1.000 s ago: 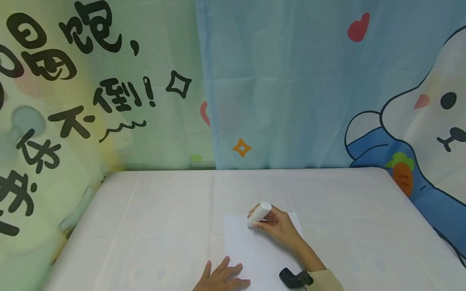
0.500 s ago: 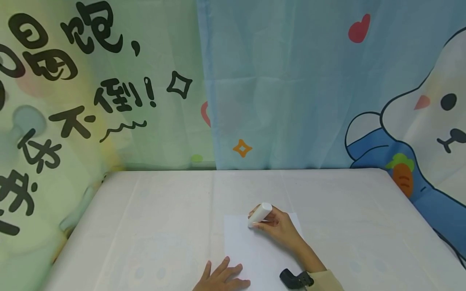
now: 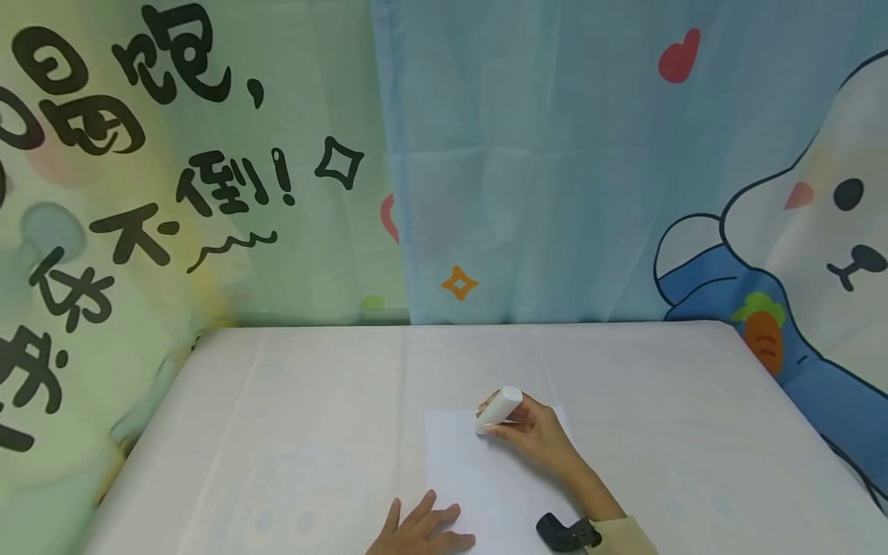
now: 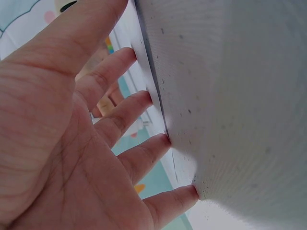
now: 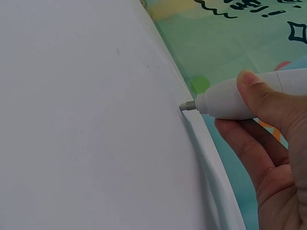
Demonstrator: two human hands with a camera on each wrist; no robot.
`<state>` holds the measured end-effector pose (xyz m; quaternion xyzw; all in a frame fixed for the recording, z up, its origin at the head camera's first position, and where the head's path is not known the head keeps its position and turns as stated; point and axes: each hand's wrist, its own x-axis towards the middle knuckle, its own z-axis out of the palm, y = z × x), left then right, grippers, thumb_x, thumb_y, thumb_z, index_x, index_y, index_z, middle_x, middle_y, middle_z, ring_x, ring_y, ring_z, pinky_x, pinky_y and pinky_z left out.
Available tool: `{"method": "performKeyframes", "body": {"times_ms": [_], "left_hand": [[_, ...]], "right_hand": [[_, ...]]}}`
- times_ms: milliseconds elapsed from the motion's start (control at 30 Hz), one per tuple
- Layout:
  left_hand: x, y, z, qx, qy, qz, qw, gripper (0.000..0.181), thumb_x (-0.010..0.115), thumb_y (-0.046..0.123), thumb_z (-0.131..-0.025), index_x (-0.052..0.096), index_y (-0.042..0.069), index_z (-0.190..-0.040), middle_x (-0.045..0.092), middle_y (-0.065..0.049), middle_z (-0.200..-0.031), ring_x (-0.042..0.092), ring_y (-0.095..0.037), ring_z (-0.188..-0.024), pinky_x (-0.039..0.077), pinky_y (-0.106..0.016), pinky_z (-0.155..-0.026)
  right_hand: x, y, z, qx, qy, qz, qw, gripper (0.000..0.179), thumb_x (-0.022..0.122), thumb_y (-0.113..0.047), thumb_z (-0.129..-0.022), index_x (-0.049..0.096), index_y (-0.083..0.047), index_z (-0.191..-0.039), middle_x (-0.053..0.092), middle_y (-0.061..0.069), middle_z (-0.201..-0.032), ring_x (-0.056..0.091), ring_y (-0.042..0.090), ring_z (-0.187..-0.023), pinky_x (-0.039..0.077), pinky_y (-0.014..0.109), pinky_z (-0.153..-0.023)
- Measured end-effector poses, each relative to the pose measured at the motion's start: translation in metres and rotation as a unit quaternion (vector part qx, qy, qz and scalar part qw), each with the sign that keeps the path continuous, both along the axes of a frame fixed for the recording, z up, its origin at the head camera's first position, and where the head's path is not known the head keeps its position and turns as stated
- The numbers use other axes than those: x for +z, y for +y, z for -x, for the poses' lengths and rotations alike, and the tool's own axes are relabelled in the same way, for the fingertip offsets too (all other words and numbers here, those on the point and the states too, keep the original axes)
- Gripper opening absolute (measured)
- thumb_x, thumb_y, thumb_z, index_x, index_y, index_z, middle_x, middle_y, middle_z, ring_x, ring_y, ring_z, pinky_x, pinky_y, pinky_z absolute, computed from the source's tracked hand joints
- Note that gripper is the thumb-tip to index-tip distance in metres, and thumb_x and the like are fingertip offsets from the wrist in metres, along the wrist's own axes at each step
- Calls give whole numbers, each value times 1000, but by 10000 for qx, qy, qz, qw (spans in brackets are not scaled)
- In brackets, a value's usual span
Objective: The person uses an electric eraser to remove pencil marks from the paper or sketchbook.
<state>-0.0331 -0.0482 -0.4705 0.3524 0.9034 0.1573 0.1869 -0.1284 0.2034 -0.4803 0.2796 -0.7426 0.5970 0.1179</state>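
My right hand (image 3: 539,441) grips a thick white electric eraser (image 3: 498,410) between thumb and fingers, tilted over the upper part of a white sheet of paper (image 3: 454,466). In the right wrist view the eraser's short narrow tip (image 5: 188,106) meets the white surface, and the thumb lies on top of the barrel. At the sheet's lower left rests my left hand (image 3: 425,532), fingers spread. Its fingertips touch the paper in the left wrist view, where the palm (image 4: 76,158) faces the camera. No marks on the sheet can be made out in the head view.
A white cloth covers the table (image 3: 312,401). Near the right sleeve (image 3: 620,536) sits a black wrist-camera mount (image 3: 565,533). Behind the table hangs a printed curtain (image 3: 527,169) with lettering and a cartoon animal.
The right hand and the electric eraser have shifted slightly to the right over the paper. My left hand stays in place on the sheet, and the head view has swung a little.
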Motion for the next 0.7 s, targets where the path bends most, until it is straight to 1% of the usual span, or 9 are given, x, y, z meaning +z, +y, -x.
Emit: {"method": "performKeyframes", "body": {"times_ms": [133,433,700], "left_hand": [[-1,0,0,15,27,-42,10000,48,52,63,-90,58,41,-132,45,10,-149,36,-30,-141,32,-69,-100],[3,1,0,39,6,32,10000,47,54,61,-89,58,41,-132,45,10,-149,36,-30,-142,33,-68,-100],[0,0,0,-7,73,-42,10000,47,52,63,-90,58,41,-131,46,10,-148,37,-30,-141,33,-69,-99]], "right_hand": [[0,2,0,10,23,18,10000,37,72,15,-76,58,11,-110,66,29,-98,68,4,-94,55,21,-77],[4,5,-4,-56,-31,18,10000,37,72,16,-76,59,11,-110,67,28,-98,67,2,-96,55,21,-78],[3,9,-6,-134,-57,-49,9999,37,73,14,-76,59,10,-110,68,27,-98,68,3,-95,55,21,-77]]}}
